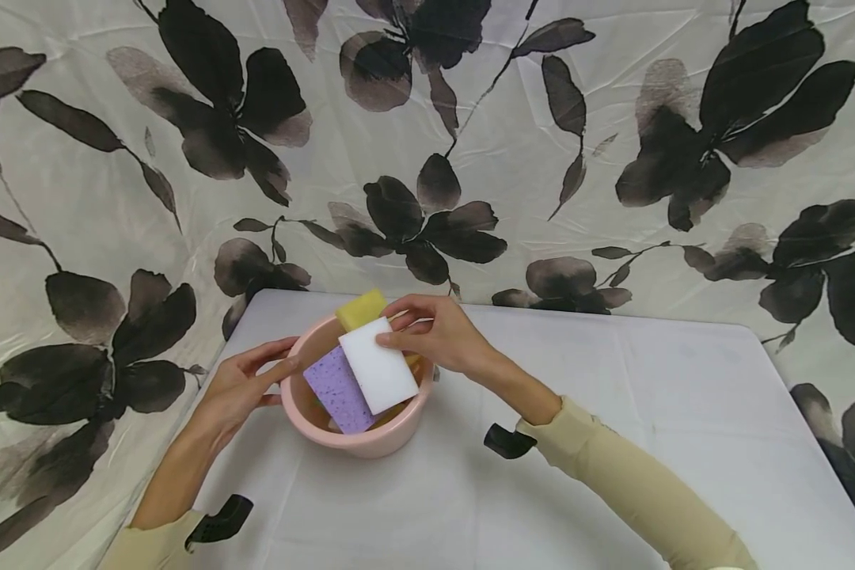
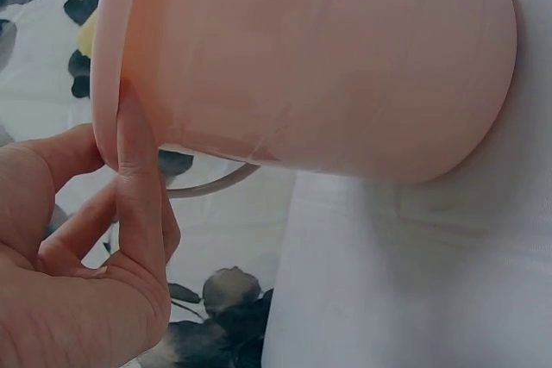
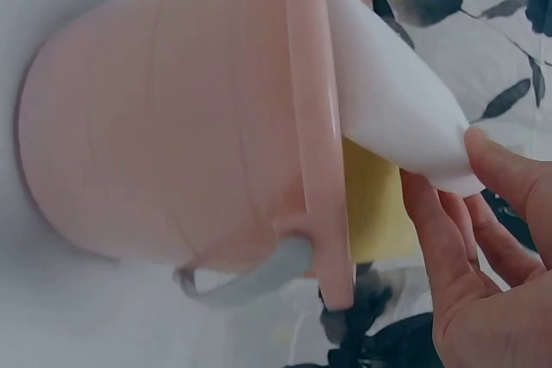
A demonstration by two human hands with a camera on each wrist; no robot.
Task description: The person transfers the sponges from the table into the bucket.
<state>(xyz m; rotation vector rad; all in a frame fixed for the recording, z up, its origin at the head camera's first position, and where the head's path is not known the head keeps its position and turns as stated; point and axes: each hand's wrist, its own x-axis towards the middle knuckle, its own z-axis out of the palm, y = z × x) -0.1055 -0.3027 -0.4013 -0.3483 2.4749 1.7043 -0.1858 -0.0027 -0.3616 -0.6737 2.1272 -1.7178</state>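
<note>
A pink bucket (image 1: 385,445) stands on the table with several sponges in it. My left hand (image 1: 238,388) grips the bucket's rim at its left side, thumb and fingers about the lip in the left wrist view. With thumb and fingers, my right hand (image 1: 447,336) pinches a white sponge (image 1: 379,368) by its upper corner. The white sponge tilts over the bucket's mouth, bent slightly against the rim in the right wrist view. Beside it leans a purple speckled sponge (image 1: 336,388). A yellow sponge (image 1: 361,309) sticks up at the back. Things deeper inside are mostly hidden.
The bucket's grey handle (image 3: 259,282) hangs down outside its wall. A white cloth covers the table (image 1: 613,396), whose back edge meets a floral curtain (image 1: 541,158). Black wrist straps (image 1: 509,442) sit on both forearms.
</note>
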